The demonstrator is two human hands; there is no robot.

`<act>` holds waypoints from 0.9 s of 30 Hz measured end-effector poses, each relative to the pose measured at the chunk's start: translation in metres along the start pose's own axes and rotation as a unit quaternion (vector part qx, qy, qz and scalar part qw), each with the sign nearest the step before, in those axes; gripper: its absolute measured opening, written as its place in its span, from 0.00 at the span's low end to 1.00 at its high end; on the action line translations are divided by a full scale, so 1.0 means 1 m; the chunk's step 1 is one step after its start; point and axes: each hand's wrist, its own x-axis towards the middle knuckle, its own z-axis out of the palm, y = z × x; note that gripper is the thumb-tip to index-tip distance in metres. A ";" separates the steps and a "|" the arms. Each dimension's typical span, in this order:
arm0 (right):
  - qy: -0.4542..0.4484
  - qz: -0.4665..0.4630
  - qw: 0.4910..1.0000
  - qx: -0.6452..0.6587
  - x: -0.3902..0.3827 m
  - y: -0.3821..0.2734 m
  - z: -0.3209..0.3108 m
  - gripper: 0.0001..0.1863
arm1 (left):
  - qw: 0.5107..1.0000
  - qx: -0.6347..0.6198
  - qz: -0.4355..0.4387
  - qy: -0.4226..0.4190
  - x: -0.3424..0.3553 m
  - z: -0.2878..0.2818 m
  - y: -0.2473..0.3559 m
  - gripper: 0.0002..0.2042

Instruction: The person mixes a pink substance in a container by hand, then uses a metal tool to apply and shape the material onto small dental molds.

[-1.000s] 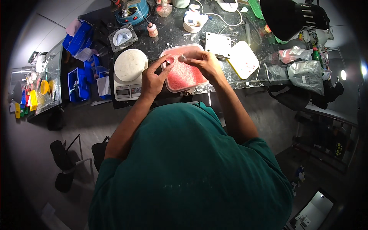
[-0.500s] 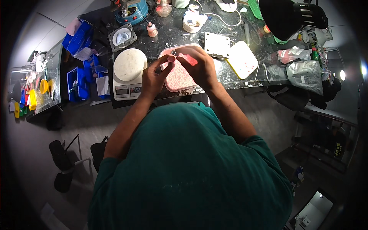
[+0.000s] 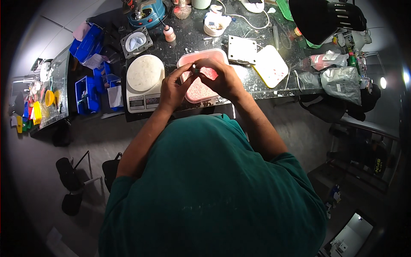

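Observation:
Over a tub of pink granules [image 3: 200,90], my two hands meet at the fingertips. A small cylindrical piece [image 3: 195,68], dark with a pale end, shows between them; its exact kind is too small to make out. My left hand [image 3: 173,90] is closed in a pinch on its left side. From the right, my right hand [image 3: 223,79] closes thumb and fingers on the same piece, its curled fingers hiding part of it and of the tub.
Left of the tub, a digital scale [image 3: 145,73] carries a round pale plate. Behind stand a dropper bottle [image 3: 169,34], a white cup [image 3: 214,25] and a metal mould [image 3: 136,42]. To the right lie a metal plate [image 3: 242,50], a yellow-edged tray [image 3: 271,68] and a black lamp [image 3: 327,21].
The small piece has turned: its round reddish end faced up before, and now a dark side with a pale tip shows. My right fingers have come lower and closer to my left ones.

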 end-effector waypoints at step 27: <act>0.055 0.171 0.923 0.340 0.009 0.007 0.004 0.20 | 0.997 -0.064 -0.031 -0.009 0.007 0.000 -0.002 0.18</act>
